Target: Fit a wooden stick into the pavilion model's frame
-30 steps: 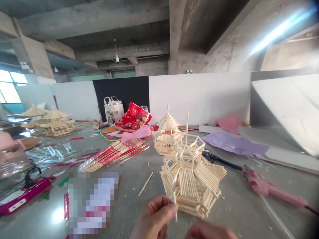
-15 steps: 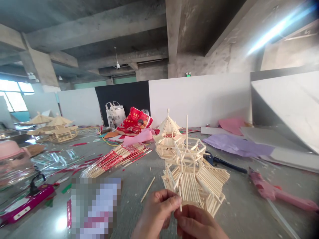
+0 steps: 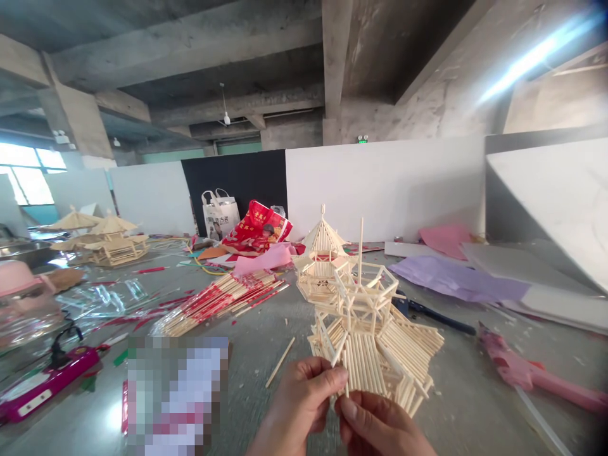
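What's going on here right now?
A person's left hand pinches a thin wooden stick, with the right hand close against it. Both are right in front of a roofless stick pavilion model. A roofed stick pavilion stands just behind it, and a pink hot glue gun lies to the right.

Left hand (image 3: 299, 402) and right hand (image 3: 380, 425) seemingly pinch a thin stick (image 3: 346, 391).
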